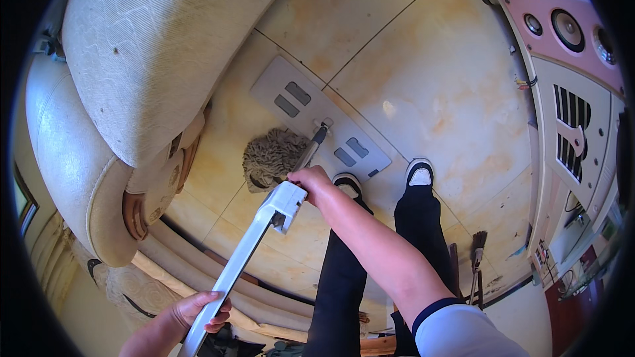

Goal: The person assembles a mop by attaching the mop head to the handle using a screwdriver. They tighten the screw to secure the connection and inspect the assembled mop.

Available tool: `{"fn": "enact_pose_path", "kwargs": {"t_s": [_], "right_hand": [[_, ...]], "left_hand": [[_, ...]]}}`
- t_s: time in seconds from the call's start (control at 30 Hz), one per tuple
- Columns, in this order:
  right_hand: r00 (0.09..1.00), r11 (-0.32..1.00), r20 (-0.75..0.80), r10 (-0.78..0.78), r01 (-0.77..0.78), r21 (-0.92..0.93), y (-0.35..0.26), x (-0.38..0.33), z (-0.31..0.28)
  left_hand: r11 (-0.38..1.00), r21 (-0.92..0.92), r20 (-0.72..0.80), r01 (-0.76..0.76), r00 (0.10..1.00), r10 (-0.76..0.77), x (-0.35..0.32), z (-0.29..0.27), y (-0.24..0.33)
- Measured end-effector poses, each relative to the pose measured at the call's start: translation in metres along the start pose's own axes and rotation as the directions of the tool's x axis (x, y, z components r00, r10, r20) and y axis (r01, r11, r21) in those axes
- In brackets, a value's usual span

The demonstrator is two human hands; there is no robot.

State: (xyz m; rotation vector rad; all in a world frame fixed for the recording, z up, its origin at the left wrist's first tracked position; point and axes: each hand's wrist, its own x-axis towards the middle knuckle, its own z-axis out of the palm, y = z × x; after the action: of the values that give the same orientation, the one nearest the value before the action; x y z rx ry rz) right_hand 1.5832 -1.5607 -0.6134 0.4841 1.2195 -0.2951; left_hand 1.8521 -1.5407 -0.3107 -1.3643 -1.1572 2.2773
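Here both hands clench the mop handle (pixel 254 238): left hand (pixel 198 311) low, right hand (pixel 314 185) at the collar; the flat mop head (pixel 291 99) lies on the tiled floor (pixel 430 92) at twelve o'clock; probably best kept flat, strokes steady, clear of the sofa (pixel 132 59).

Single head view, fisheye, looks steeply down from above; mop handle (pixel 251 251) close below lens, floor (pixel 423 73) farther beyond grip.
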Motion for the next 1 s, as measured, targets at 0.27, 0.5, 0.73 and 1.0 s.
{"fn": "enact_pose_path", "kwargs": {"t_s": [0.27,0.5,0.73,1.0], "right_hand": [[1.0,1.0,0.017,0.006,-0.005,-0.025,-0.007,0.005,-0.002],[0.997,1.0,0.074,-0.02,0.021,-0.007,-0.003,-0.001,-0.011],[0.979,0.998,0.198,-0.057,0.058,0.0,0.003,-0.004,-0.029],[0.957,0.964,0.237,-0.167,0.108,0.242,-0.001,0.003,-0.012]], "left_hand": [[0.999,0.043,-0.028,-0.02,0.999,0.021,0.0,0.01,0.0],[0.969,0.235,-0.349,-0.078,0.923,0.159,-0.001,0.04,-0.008],[0.961,0.241,-0.437,-0.139,0.868,0.235,0.028,0.045,-0.042],[0.987,0.113,-0.346,-0.115,0.927,0.147,0.0,0.068,-0.023]]}}
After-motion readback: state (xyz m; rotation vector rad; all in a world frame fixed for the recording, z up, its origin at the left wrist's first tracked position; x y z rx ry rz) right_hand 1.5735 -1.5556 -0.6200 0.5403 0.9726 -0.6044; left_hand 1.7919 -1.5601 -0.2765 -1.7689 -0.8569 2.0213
